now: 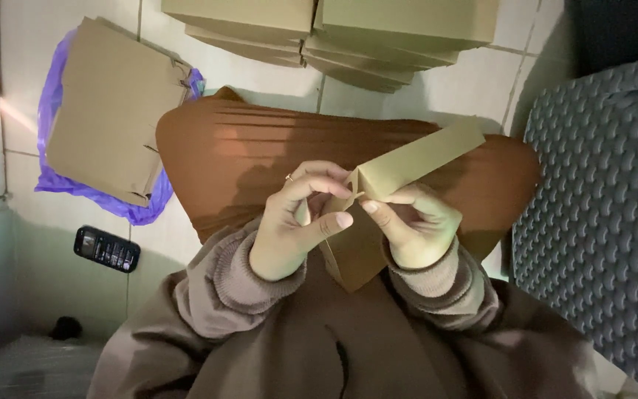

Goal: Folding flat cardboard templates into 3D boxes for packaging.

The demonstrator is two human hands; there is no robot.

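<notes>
At upper left a stack of flat cardboard blanks [108, 111] waits on a purple bag; folded boxes [326, 29] sit stacked at top centre. In mid-frame the left hand [297, 222] and right hand [419, 229] pinch a half-folded cardboard piece [415, 162] over the lap.

Dim, warm light from above, dark corners

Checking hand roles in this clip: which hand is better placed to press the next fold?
Probably the left hand: its thumb and fingers pinch the cardboard piece right at the fold corner, while the right hand steadies it from below.
</notes>
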